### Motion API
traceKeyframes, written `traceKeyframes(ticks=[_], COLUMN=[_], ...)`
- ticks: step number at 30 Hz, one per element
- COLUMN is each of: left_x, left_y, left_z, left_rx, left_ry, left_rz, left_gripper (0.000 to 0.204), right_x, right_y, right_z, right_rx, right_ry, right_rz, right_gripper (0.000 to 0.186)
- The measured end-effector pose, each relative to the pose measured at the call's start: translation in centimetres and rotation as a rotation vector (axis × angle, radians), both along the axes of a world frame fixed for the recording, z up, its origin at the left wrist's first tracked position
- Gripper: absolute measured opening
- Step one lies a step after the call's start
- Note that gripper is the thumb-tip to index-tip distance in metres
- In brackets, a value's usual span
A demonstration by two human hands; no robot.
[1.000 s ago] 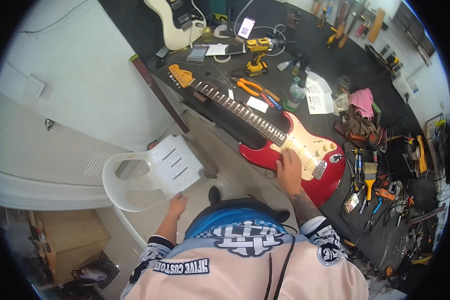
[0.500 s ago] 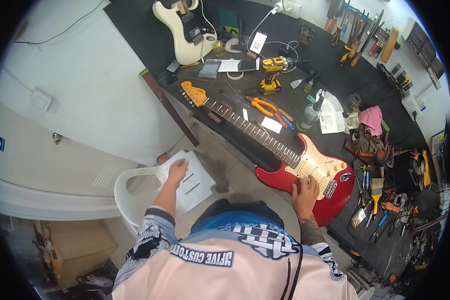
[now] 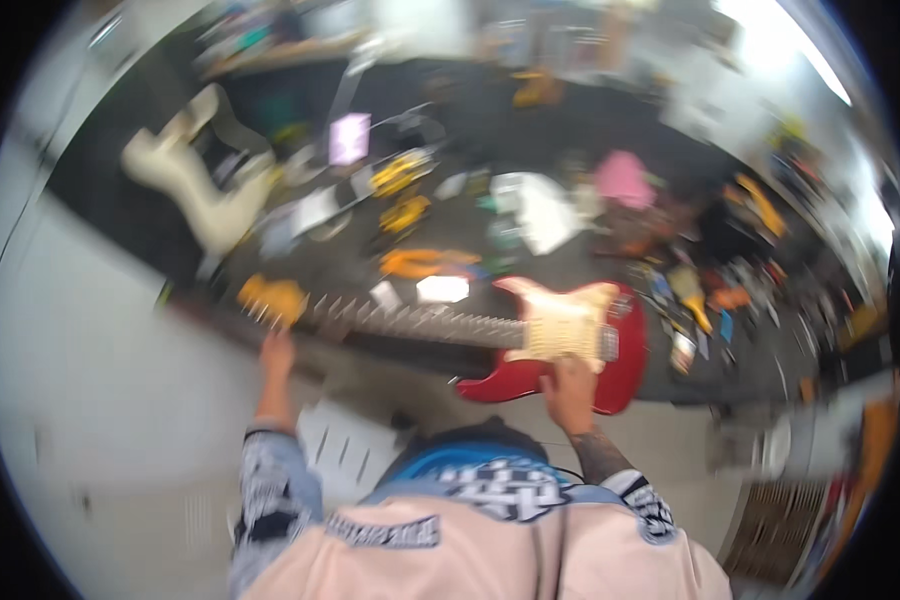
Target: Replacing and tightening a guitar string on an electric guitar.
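Note:
A red electric guitar [image 3: 625, 345] with a cream pickguard lies along the near edge of the dark workbench, its neck [image 3: 420, 322] pointing left. My left hand [image 3: 278, 352] reaches up to the tuning pegs on the near side of the orange-brown headstock [image 3: 273, 298]; motion smears its fingers, so their grip is unclear. On the guitar's body, my right hand [image 3: 572, 383] lies over the lower edge and the pickguard near the strings. Its thumb stands apart from the fingers, and I see nothing held in it.
Orange-handled pliers [image 3: 425, 263] and a white card [image 3: 442, 289] lie beyond the neck. Farther back are a yellow-and-black drill [image 3: 403, 212], a lit phone [image 3: 349, 139] and a cream guitar body [image 3: 195, 185]. Scattered tools and a brush [image 3: 690, 295] cover the right side. Below is a white plastic chair [image 3: 342, 445].
My left hand has moved from above the chair to the guitar's headstock. The whole view has turned, so the guitar now lies nearly level. My right hand stays on the guitar's body.

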State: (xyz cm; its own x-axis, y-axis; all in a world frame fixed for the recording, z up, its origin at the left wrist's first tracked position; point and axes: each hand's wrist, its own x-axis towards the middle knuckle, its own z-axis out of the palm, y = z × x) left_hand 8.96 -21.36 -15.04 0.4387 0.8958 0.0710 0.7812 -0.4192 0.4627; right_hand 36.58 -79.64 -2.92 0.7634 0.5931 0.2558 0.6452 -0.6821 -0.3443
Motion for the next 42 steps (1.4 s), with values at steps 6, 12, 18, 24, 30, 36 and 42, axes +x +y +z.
traceKeyframes(ticks=[6,12,18,24,30,36,42], left_x=[-9.4,-2.7,-4.0,-2.6,-3.7,-5.2,-3.8], left_y=[4.4,-6.0,-2.1,-3.2,-1.2,1.0,-2.6], left_z=[-2.8,11.2,5.7,7.4,6.4,4.8,7.8], left_rx=[0.231,0.159,-0.081,-0.756,-0.964,-1.037,-0.952], left_ry=[-0.078,0.063,-0.329,-0.678,-0.788,-0.852,-0.841], left_rz=[-0.087,-0.053,-0.026,0.138,0.209,0.253,0.142], left_gripper=[0.035,0.044,0.050,0.052,0.054,0.056,0.063], right_x=[-1.9,-2.7,-1.0,-0.9,-1.0,-0.9,-1.5], right_y=[3.9,1.4,1.6,2.2,1.9,2.3,1.8], right_z=[1.0,0.1,-0.1,-1.8,-1.6,-0.9,-0.9], right_rx=[0.103,0.062,0.032,0.034,0.046,0.002,0.015], right_ry=[-0.052,-0.048,-0.042,-0.067,-0.103,-0.077,-0.101], right_rz=[-0.008,-0.093,-0.052,0.055,0.031,0.024,-0.036], right_gripper=[0.041,0.049,0.049,0.051,0.051,0.051,0.050])
